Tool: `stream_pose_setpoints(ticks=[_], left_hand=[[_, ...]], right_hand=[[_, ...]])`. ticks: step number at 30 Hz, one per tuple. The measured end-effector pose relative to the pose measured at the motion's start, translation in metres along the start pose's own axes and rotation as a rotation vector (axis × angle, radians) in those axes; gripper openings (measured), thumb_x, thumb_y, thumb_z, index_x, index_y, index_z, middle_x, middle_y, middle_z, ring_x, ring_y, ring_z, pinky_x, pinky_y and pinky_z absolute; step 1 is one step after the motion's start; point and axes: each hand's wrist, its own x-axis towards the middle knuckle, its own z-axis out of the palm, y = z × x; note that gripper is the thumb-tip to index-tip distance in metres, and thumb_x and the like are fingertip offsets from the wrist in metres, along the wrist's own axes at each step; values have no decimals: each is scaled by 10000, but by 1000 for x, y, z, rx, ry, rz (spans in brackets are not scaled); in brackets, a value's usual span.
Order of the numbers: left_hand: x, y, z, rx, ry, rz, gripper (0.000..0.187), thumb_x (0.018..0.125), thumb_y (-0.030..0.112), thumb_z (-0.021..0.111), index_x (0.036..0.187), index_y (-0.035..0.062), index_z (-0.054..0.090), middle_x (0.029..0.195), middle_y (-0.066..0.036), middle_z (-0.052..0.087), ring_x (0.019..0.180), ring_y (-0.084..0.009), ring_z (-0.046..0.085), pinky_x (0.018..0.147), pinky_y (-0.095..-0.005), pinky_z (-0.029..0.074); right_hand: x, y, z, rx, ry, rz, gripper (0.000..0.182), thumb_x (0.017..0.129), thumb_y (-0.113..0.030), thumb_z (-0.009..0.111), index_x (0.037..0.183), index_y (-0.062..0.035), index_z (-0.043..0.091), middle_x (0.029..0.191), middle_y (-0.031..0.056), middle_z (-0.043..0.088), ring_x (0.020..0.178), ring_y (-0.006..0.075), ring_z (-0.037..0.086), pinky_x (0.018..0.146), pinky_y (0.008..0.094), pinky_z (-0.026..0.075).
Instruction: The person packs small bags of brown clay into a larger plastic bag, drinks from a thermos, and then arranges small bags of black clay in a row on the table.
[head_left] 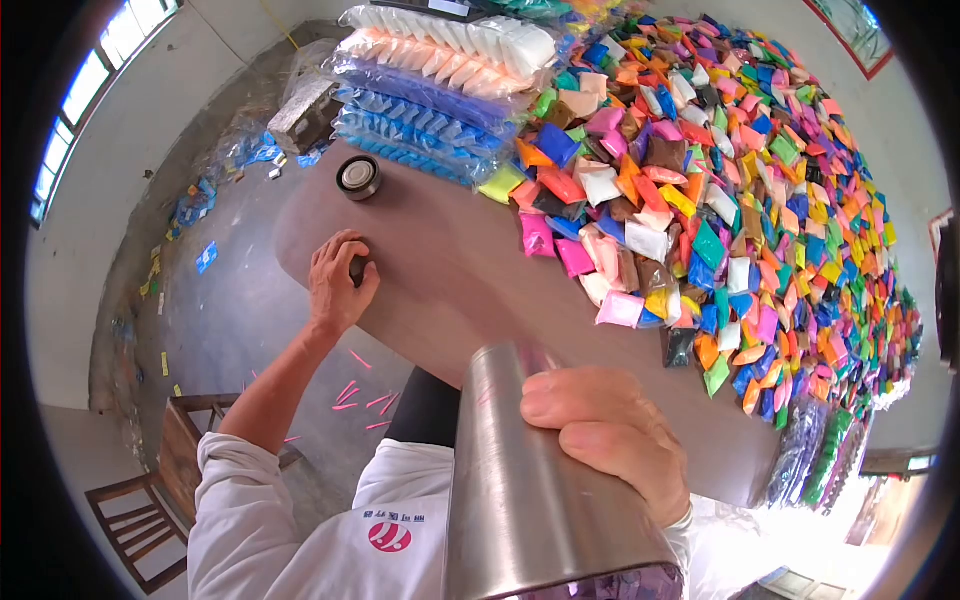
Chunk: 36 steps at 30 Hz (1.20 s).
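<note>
Close to the camera, my right hand (615, 435) grips a brushed stainless steel tumbler (545, 480). The tumbler is tilted, its narrower end over the table and its wide end low in view, where a purplish patterned part shows. At the table's edge my left hand (340, 275) curls around a small dark cap-like piece (358, 268); the fingers partly cover it. Just beyond that hand, a round steel and black lid (358, 177) rests on the brown tabletop (450, 245).
A large heap of small colourful packets (690, 200) covers the table's far and right side. Stacked clear bags of white, peach and blue packets (430, 90) stand at the back. Pink strips (347, 393) litter the floor; wooden chairs (140, 530) are at lower left.
</note>
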Motion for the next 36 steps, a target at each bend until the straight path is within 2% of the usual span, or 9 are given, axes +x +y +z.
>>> stream_pose_setpoints(ticks=[9, 19, 24, 36], left_hand=[[1, 2, -1, 8, -14, -19, 227, 764, 86, 682, 972, 66, 593, 1250, -112, 621, 1217, -313, 564, 1040, -443, 403], [0, 2, -1, 13, -9, -10, 224, 773, 93, 681, 977, 64, 595, 1249, -114, 620, 1213, -316, 564, 1036, -444, 407], [1, -1, -2, 7, -12, 0, 229, 776, 96, 682, 985, 65, 595, 1242, -111, 617, 1212, -322, 561, 1035, -446, 405], [0, 1, -3, -9, -12, -7, 221, 779, 105, 661, 985, 70, 588, 1263, -134, 615, 1208, -343, 561, 1044, -454, 399]], right_hand=[[11, -9, -8, -43, -16, -26, 351, 811, -19, 704, 1147, 18, 609, 1119, 215, 703, 1030, 370, 699, 857, 446, 546], [16, -7, -4, -49, 46, -88, 363, 778, -1, 741, 1120, 21, 624, 1105, 211, 707, 1017, 366, 702, 870, 430, 546], [15, 0, 7, -16, 142, -144, 371, 781, 13, 734, 1133, 19, 618, 1106, 217, 705, 1027, 374, 696, 878, 428, 544], [28, 0, 10, -7, 152, -169, 409, 793, -8, 750, 1180, -28, 621, 1145, 190, 704, 1071, 373, 686, 952, 466, 502]])
